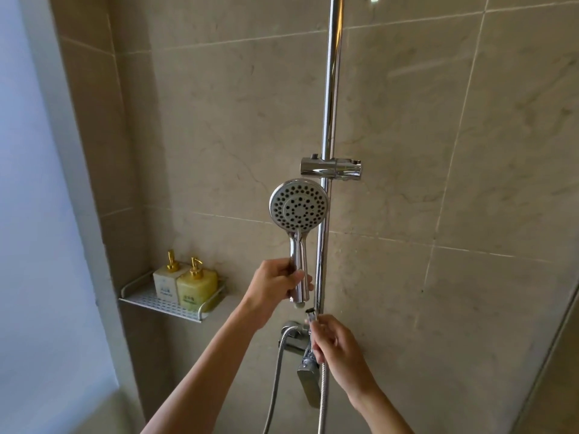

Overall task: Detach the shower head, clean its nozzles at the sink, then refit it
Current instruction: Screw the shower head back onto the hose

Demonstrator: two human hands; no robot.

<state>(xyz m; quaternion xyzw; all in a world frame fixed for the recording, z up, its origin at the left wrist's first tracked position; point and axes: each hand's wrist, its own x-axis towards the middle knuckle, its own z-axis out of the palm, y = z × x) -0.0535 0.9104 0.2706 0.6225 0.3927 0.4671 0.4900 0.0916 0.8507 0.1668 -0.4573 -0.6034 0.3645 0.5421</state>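
The left hand is gripping the shower head by its chrome handle, fingers wrapped round the lower part of the shaft, and is holding it upright in front of the riser rail, with the nozzle face turned toward the camera. The handle's long axis is running almost straight up and down, its threaded bottom end pointing downward. Just below and slightly to the right of that end, the right hand is pinching the hose connector between thumb and fingertips, the connector's open mouth facing up. A small gap is showing between the two, so the head is looking detached from the hose, which is looping down from the mixer valve and back up to the right hand. The slider bracket on the rail is sitting empty above the head. By my judgement the detaching step is done, and the head is ready to be carried off by the left hand to the sink, which is out of view, while the right hand is needing only to let the hose hang. A corner shelf with two pump bottles is standing well apart to the left.
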